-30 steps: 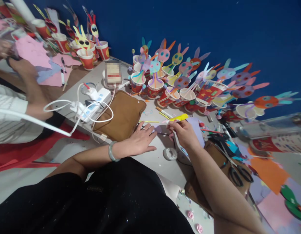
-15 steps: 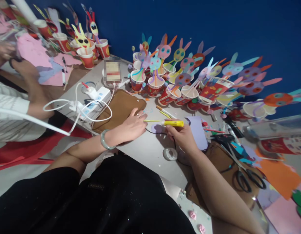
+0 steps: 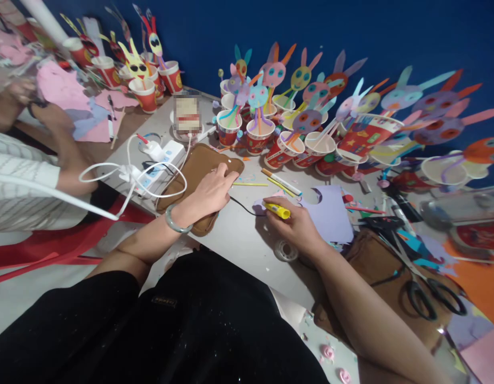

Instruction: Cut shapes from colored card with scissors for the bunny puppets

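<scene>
My right hand [image 3: 292,224] grips a short yellow tube-shaped tool [image 3: 279,210], its hollow end facing me. The tool's other end is hidden by my fingers. Just left of it, partly under my hand, lies a small purple paper piece [image 3: 259,207]. A black cord [image 3: 244,207] runs between my two hands. My left hand [image 3: 215,186] rests with fingers stretched over the edge of a brown pad [image 3: 199,162]. Near its fingertips is a thin yellow stick [image 3: 250,184]. A white roll [image 3: 286,249] sits below my right hand.
Paper cups [image 3: 259,133] with paper rabbit faces line the blue wall. A power strip [image 3: 162,165] with looping white cables stands left. Purple paper [image 3: 330,213], scissors [image 3: 414,282] and another brown pad [image 3: 362,261] lie right. A co-worker's arm [image 3: 66,144] is at far left.
My left hand has drawn back leftward onto the brown pad, away from the thin yellow stick. My right hand has tilted the yellow tool so its hollow end points toward me. The view has shifted slightly.
</scene>
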The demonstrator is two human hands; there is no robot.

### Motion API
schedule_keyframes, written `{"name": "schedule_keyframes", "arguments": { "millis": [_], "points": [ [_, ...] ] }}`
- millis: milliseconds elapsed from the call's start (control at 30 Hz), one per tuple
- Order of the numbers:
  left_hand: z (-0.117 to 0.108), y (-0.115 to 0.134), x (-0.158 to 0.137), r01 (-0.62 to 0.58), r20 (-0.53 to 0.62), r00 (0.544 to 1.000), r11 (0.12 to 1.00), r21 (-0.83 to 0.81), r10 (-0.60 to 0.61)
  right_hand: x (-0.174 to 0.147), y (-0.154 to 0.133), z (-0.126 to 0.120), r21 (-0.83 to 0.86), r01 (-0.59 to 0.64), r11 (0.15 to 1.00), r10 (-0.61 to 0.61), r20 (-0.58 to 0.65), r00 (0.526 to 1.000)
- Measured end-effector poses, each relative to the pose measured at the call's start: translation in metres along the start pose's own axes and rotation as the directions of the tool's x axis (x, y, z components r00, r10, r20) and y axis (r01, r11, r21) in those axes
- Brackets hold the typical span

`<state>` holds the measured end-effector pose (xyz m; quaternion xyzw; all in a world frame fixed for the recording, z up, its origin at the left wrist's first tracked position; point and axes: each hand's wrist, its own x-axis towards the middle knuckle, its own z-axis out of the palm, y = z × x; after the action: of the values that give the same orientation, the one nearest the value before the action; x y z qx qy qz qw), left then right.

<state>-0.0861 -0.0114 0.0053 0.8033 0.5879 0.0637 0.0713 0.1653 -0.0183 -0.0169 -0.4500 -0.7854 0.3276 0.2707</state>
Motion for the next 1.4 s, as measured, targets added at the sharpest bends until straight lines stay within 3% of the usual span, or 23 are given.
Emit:
{"name": "schedule_keyframes", "arguments": {
  "millis": [133, 267, 333, 400, 500, 567, 800, 967, 1067, 1233, 1400],
  "points": [
    [0.002, -0.003, 0.000, -0.006, -0.024, 1.000, 0.995, -0.102, 0.003, 0.004, -0.004, -0.002, 0.338, -0.236, 0.911, 0.246, 0.013, 0.969],
    [0.004, 0.012, -0.006, -0.047, -0.156, 0.988, 0.919, -0.392, -0.016, 0.006, -0.006, -0.006, 0.624, -0.260, 0.737, 0.342, -0.014, 0.939],
    [0.004, 0.025, -0.010, -0.093, -0.164, 0.986, 0.755, -0.649, -0.020, 0.005, -0.009, -0.008, 0.708, -0.216, 0.672, 0.336, -0.031, 0.941],
    [0.005, 0.038, -0.012, -0.090, -0.096, 0.995, 0.525, -0.846, 0.016, 0.001, -0.014, -0.009, 0.743, -0.185, 0.643, 0.287, -0.011, 0.958],
    [0.008, 0.052, -0.011, -0.062, -0.041, 0.995, 0.228, -0.972, 0.096, -0.005, -0.021, -0.008, 0.737, -0.151, 0.658, 0.203, 0.020, 0.979],
    [0.009, 0.058, -0.010, -0.052, -0.041, 0.996, 0.151, -0.987, 0.080, -0.009, -0.023, -0.008, 0.720, -0.134, 0.681, 0.179, 0.013, 0.984],
    [0.005, 0.063, -0.010, -0.232, -0.252, 0.961, 0.172, -0.957, -0.109, -0.007, -0.026, -0.012, 0.740, 0.013, 0.673, 0.135, -0.140, 0.981],
    [-0.001, 0.066, -0.011, -0.235, -0.246, 0.962, 0.096, -0.967, -0.117, -0.008, -0.025, -0.016, 0.655, 0.089, 0.750, 0.092, -0.236, 0.967],
    [-0.003, 0.069, -0.010, -0.210, -0.207, 0.971, -0.012, -0.978, -0.116, -0.011, -0.023, -0.018, 0.599, 0.114, 0.792, 0.059, -0.261, 0.963],
    [-0.005, 0.080, -0.001, -0.166, -0.128, 0.981, -0.293, -0.941, -0.143, -0.015, -0.030, -0.016, 0.526, 0.160, 0.835, 0.019, -0.318, 0.948],
    [-0.009, 0.087, 0.007, -0.205, -0.146, 0.971, -0.344, -0.916, -0.189, -0.017, -0.036, -0.012, 0.474, 0.158, 0.866, 0.022, -0.352, 0.936]
  ]
}}
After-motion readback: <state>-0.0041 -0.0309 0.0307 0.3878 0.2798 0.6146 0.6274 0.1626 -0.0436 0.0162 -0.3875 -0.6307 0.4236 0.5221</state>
